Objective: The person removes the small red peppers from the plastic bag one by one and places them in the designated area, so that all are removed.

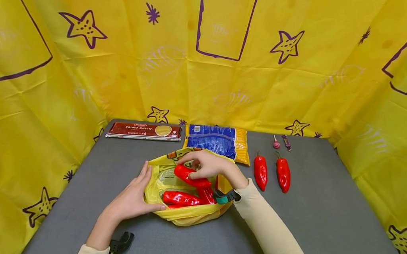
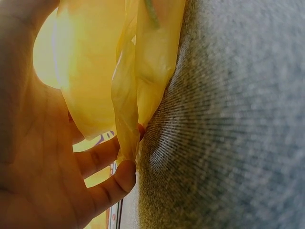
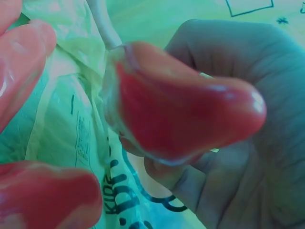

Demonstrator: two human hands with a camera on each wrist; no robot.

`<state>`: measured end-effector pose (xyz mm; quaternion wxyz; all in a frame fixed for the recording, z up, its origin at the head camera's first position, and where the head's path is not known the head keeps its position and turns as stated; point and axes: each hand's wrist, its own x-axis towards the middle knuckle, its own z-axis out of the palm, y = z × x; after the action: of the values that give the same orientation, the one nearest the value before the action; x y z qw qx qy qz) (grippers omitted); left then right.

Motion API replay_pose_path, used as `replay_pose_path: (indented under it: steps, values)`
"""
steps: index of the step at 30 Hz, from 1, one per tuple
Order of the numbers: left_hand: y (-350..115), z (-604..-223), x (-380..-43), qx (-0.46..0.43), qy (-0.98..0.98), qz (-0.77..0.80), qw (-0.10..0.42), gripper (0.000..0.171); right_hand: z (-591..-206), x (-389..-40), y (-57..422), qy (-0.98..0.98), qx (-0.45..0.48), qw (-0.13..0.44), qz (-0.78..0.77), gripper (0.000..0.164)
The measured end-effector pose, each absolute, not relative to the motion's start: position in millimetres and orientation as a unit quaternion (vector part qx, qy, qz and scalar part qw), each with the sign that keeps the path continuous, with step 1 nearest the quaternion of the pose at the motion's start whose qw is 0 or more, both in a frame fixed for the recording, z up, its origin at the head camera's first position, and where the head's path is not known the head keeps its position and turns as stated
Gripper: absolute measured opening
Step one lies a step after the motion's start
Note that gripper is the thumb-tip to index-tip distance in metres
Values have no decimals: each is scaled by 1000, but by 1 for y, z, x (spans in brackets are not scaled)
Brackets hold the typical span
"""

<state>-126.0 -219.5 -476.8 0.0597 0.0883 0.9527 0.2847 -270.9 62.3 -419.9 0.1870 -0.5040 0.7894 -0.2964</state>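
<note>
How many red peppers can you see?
At least 4: one pepper in the right hand, another lying in the yellow bag, a third and fourth on the table to the right. More red shows inside the bag, so others may be hidden.

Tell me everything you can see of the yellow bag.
The yellow bag looks like thin, crinkled plastic, with orange and dark print at its far rim. It sits on the grey table, on the near side of the blue packet, mouth wide open. Red peppers lie inside. The left hand holds its left edge; whether the right hand touches it is unclear.
</note>
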Motion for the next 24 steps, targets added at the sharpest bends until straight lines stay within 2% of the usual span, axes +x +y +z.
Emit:
replay_pose_path:
  steps: [24]
  values:
    - [-221,-477,-127,91,951,290,60,144,-411,-250,113,805,-455,107,-364,52]
